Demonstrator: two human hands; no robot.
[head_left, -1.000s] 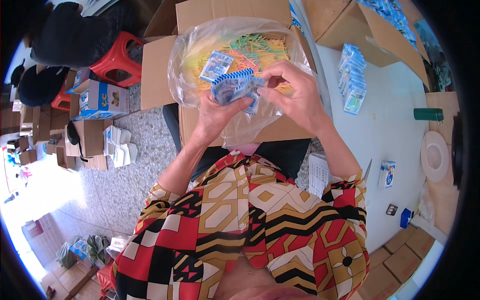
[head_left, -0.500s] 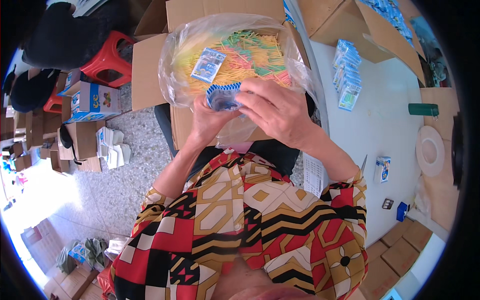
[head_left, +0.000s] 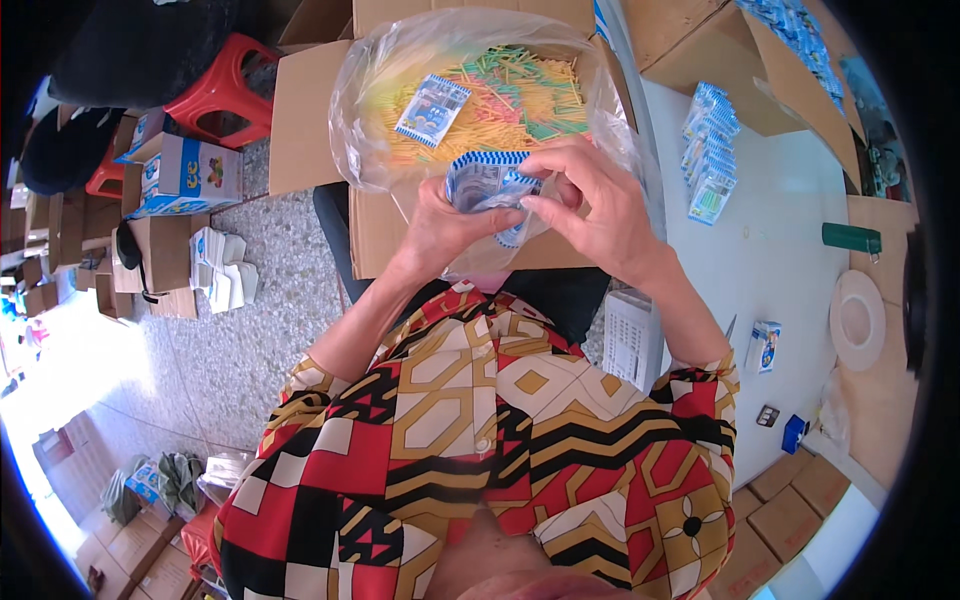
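Observation:
My left hand [head_left: 442, 228] is closed around a small blue-and-white plastic packet [head_left: 484, 181], its zigzag-striped top edge spread apart. The fingers of my right hand [head_left: 592, 200] pinch the packet's right side near that edge. What lies inside the packet I cannot make out. Just beyond my hands stands a cardboard box [head_left: 306, 128] lined with a clear plastic bag [head_left: 358, 92]. Thin yellow, green and pink sticks [head_left: 510, 95] fill it. Another blue-and-white packet [head_left: 432, 110] lies flat on top of the sticks, apart from my hands.
On the white table [head_left: 770, 215] to the right lie a row of filled packets [head_left: 709, 155], a small pack [head_left: 764, 347] and a green case [head_left: 851, 238]. An open carton [head_left: 715, 60] holds more packets. A red stool [head_left: 226, 92] stands at the left, beside cartons [head_left: 185, 180].
My hands and the packet have shifted slightly right in the picture. The packet is tilted more, and my right fingers have moved lower on its side. The view has turned a little.

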